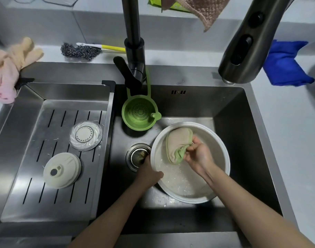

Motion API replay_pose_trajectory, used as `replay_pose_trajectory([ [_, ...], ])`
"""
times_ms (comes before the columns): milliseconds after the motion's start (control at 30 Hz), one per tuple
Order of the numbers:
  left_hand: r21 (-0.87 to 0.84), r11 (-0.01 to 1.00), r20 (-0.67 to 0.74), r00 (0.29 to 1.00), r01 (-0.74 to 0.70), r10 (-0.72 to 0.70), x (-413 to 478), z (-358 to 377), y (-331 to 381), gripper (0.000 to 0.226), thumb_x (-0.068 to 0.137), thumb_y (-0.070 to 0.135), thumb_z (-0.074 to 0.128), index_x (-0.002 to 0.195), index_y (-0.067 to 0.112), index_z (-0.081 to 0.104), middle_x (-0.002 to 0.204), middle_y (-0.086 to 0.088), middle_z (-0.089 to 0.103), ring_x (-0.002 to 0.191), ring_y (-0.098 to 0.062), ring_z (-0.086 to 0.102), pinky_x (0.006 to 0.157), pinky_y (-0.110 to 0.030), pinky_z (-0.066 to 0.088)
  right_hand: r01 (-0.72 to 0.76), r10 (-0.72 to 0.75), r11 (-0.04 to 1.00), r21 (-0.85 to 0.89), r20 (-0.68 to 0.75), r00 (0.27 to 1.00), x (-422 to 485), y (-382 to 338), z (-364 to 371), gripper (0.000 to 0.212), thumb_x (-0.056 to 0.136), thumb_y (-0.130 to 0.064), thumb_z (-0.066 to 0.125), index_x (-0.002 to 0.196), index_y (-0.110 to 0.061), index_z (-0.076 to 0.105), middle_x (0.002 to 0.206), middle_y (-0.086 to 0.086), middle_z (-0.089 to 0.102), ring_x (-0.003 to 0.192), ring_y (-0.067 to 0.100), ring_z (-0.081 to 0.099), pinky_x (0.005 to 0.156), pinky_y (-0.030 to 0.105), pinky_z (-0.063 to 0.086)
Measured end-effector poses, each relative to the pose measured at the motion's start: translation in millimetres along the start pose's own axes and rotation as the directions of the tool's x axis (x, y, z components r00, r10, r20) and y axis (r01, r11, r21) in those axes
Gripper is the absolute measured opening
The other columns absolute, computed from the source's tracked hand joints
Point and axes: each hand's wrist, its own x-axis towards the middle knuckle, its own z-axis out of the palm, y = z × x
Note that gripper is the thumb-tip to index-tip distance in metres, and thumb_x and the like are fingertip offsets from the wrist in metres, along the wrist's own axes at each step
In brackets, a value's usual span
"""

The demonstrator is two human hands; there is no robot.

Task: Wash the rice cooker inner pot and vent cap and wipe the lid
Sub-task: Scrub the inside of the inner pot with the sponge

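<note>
Inner pot sits in sink basin, just right of drain, suds inside. Left hand grips pot's near-left rim: thumb over rim, other fingers hidden behind wall. Right hand inside pot, fingers curled, pinching bunched green-beige cloth against far wall. Vent cap parts lie apart on slotted tray at sink's left: clear disc farther, cream cap nearer. Green strainer hangs from faucet. Blue rag on bench, far-right.
</note>
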Motion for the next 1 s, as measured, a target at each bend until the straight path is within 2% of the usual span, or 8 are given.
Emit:
replay_pose_trajectory([
  [167,-0.058,0.997,-0.089,0.995,-0.059,0.053,17,-15,18,0.078,0.053,0.022,0.056,0.130,0.011,0.047,0.109,-0.004,0.062,0.102,-0.025,0.059,0.082,-0.026,0.043,-0.085,-0.031,0.808,-0.583,-0.186,0.982,10,3,-18,0.022,0.072,0.008,0.037,0.083,-0.008,0.046,0.070,0.014,0.054,0.059,0.023,0.046,0.051,0.028,0.036],
  [367,-0.028,0.976,-0.127,0.969,-0.216,0.210,36,-11,32,0.047,0.082,0.001,0.056,0.127,0.013,0.053,0.108,-0.001,0.061,0.102,-0.019,0.056,0.080,-0.017,0.037,-0.047,-0.013,0.744,-0.666,-0.085,0.996,16,11,-19,0.039,0.077,-0.003,0.072,0.110,-0.008,0.052,0.074,0.007,0.059,0.054,0.019,0.051,0.050,0.027,0.044],
  [533,-0.102,0.939,-0.221,0.928,-0.329,0.302,47,-1,36,0.021,0.094,0.014,0.051,0.111,0.007,0.063,0.093,0.001,0.062,0.089,-0.015,0.056,0.071,-0.015,0.037,0.228,-0.193,0.148,-0.962,0.198,0.961,16,38,6,0.030,0.080,-0.018,0.066,0.108,-0.014,0.058,0.091,0.008,0.067,0.085,0.026,0.061,0.075,0.030,0.043],
  [633,-0.138,0.924,-0.250,0.915,-0.358,0.317,50,3,31,0.027,0.097,0.018,0.047,0.118,0.009,0.060,0.104,0.004,0.062,0.102,-0.013,0.057,0.082,-0.014,0.038,0.360,-0.191,0.006,-0.933,0.352,0.916,3,53,16,0.020,0.080,-0.009,0.056,0.099,-0.007,0.061,0.091,0.012,0.065,0.089,0.030,0.059,0.072,0.031,0.036],
  [800,-0.112,0.923,-0.239,0.912,-0.368,0.335,49,7,25,0.047,0.089,0.034,0.035,0.123,0.008,0.054,0.114,-0.004,0.063,0.104,-0.017,0.056,0.087,-0.024,0.041,0.397,-0.236,0.218,-0.892,0.346,0.908,-3,54,32,0.009,0.085,-0.010,0.057,0.091,-0.004,0.060,0.080,0.013,0.061,0.072,0.024,0.050,0.063,0.026,0.027],
  [900,-0.070,0.919,-0.231,0.903,-0.387,0.363,49,7,22,0.041,0.089,0.029,0.035,0.116,0.004,0.054,0.105,-0.011,0.063,0.096,-0.023,0.057,0.081,-0.027,0.042,0.063,-0.183,0.795,-0.604,-0.139,0.973,30,36,50,0.004,0.083,-0.006,0.060,0.079,-0.005,0.058,0.077,0.011,0.060,0.075,0.025,0.061,0.065,0.031,0.046],
  [967,-0.052,0.924,-0.201,0.910,-0.380,0.363,46,4,19,0.028,0.096,0.016,0.039,0.118,0.003,0.051,0.102,-0.007,0.059,0.093,-0.020,0.052,0.075,-0.020,0.035,-0.055,-0.076,0.953,-0.296,-0.413,0.908,51,22,47,0.006,0.083,-0.006,0.059,0.080,-0.001,0.060,0.085,0.015,0.063,0.082,0.029,0.064,0.072,0.036,0.051],
  [1000,-0.029,0.926,-0.177,0.914,-0.376,0.365,44,1,18,0.026,0.096,0.008,0.039,0.120,0.003,0.048,0.102,-0.006,0.057,0.091,-0.018,0.050,0.073,-0.018,0.033,-0.074,-0.093,0.944,-0.322,-0.474,0.876,53,17,42,0.012,0.084,-0.009,0.059,0.089,0.002,0.061,0.091,0.016,0.065,0.085,0.029,0.064,0.075,0.036,0.051],
])
